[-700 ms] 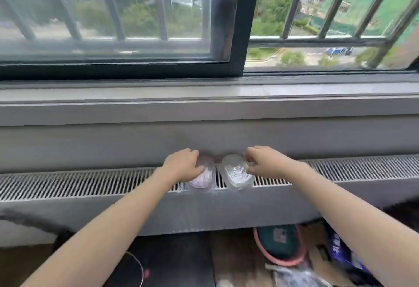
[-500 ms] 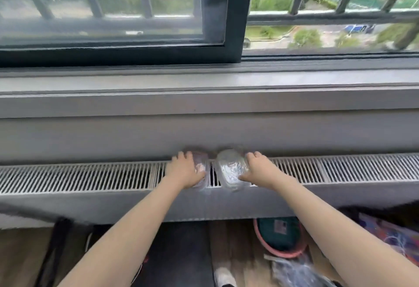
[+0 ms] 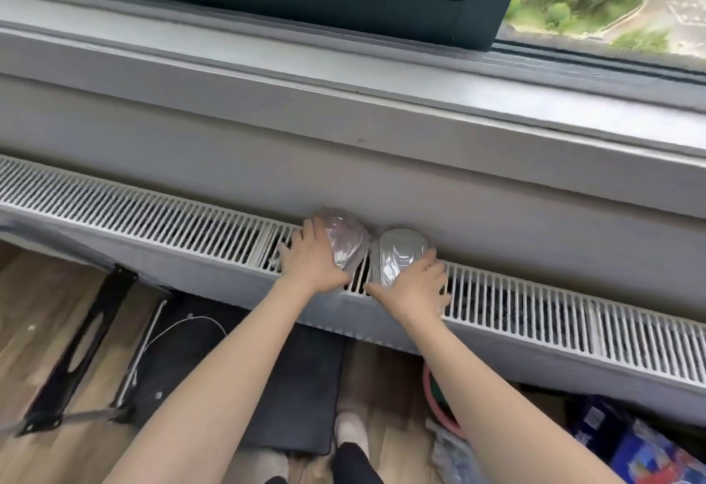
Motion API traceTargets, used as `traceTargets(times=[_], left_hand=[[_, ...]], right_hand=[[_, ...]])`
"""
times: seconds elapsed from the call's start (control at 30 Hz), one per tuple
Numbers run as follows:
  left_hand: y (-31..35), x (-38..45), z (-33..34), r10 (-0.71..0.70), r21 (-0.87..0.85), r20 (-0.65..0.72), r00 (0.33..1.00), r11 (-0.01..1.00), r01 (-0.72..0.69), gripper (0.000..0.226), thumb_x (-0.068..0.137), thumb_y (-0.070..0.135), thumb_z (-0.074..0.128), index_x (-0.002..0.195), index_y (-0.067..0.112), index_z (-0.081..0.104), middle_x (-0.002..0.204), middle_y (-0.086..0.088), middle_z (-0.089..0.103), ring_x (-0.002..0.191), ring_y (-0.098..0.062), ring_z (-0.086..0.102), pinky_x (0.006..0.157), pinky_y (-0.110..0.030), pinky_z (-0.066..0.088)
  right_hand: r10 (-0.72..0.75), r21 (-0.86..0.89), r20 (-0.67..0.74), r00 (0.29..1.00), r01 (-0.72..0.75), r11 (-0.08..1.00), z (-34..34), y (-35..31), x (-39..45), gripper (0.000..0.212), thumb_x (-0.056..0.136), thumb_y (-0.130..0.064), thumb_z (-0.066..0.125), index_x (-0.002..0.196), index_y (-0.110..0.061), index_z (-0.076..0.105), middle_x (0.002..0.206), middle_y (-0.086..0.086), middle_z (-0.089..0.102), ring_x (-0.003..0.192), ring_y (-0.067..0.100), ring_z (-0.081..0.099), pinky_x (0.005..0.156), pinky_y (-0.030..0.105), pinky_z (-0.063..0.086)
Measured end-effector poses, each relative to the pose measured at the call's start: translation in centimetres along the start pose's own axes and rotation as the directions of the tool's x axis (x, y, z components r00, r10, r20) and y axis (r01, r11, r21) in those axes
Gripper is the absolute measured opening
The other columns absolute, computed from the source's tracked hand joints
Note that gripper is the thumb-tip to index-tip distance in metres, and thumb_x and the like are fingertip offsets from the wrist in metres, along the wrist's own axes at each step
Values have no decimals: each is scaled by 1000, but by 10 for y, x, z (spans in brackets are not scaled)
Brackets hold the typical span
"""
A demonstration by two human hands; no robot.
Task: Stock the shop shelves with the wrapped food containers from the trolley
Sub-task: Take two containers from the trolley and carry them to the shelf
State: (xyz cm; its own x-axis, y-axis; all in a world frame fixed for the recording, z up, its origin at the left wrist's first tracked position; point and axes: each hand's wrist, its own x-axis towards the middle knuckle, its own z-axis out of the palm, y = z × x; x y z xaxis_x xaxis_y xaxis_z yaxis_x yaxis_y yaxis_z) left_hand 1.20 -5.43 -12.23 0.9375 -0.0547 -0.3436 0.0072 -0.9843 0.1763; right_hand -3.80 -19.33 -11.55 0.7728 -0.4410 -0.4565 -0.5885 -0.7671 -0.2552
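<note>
Two wrapped containers, two hands

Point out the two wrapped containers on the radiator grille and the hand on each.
left container [image 3: 348, 243], head view, wrapped top
right container [image 3: 397, 254], head view, wrapped top
left hand [image 3: 311, 256], head view, back of hand
right hand [image 3: 414, 286], head view, back of hand
radiator grille [image 3: 535, 309], head view, bare slats

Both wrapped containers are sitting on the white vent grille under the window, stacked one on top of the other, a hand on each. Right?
Not stacked. The head view shows the left container and right container side by side on the grille, left hand and right hand on them.
</note>
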Motion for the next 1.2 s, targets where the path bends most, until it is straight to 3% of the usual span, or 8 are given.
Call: traceTargets(times=[0.13,0.3,0.5,0.63,0.77,0.97,1.2], left_hand=[[-17,-8,-4,63,-3,4,998,998,-63,107,67,45,74,145,6,12,144,-10,24,131,-32,29,100,-52,36],[-75,-40,-10,-25,41,19,1000,999,24,111,63,50,76,143,8,13,141,-10,23,121,-37,36,98,-47,39],[-168,-88,-38,-128,176,4,992,976,125,95,67,47,74,137,9,23,133,-11,32,115,-36,42,90,-47,40],[-218,-136,-39,-256,81,-10,967,963,256,99,60,41,80,137,11,24,129,-10,33,116,-34,40,94,-46,38],[-268,-214,-15,-398,-15,-15,917,918,397,98,56,44,81,132,16,26,120,-11,38,113,-32,42,92,-43,39],[-332,-356,24,-565,-138,38,824,814,565,108,59,62,77,140,17,21,131,-9,37,121,-33,38,98,-46,36],[-376,-518,72,-728,-297,100,678,629,719,111,61,56,80,145,21,16,137,-8,34,119,-38,40,99,-46,34]], right_hand=[[-83,-48,-64,994,80,996,4,-1,-6,117,70,-56,73,146,-3,2,142,20,27,133,32,27,103,46,32],[-330,-129,-8,944,326,936,7,-25,-28,110,67,-52,75,144,-7,10,138,18,28,131,33,28,103,46,31],[-616,-224,163,771,637,738,26,-91,-73,114,71,-51,74,148,-6,3,144,18,21,137,34,20,108,48,24],[-714,-267,246,656,754,600,49,-132,-111,107,71,-50,72,146,-8,8,142,15,23,134,33,22,107,49,27],[-755,-328,388,529,845,423,77,-161,-161,100,70,-47,71,143,-11,15,136,12,27,132,31,26,105,50,31],[-751,-360,577,320,925,117,137,-173,-269,93,70,-43,70,141,-12,18,132,8,30,126,30,30,100,47,34],[-646,-307,757,97,926,-221,206,-173,-395,95,72,-41,75,142,-16,16,136,6,28,125,33,32,100,49,35]])
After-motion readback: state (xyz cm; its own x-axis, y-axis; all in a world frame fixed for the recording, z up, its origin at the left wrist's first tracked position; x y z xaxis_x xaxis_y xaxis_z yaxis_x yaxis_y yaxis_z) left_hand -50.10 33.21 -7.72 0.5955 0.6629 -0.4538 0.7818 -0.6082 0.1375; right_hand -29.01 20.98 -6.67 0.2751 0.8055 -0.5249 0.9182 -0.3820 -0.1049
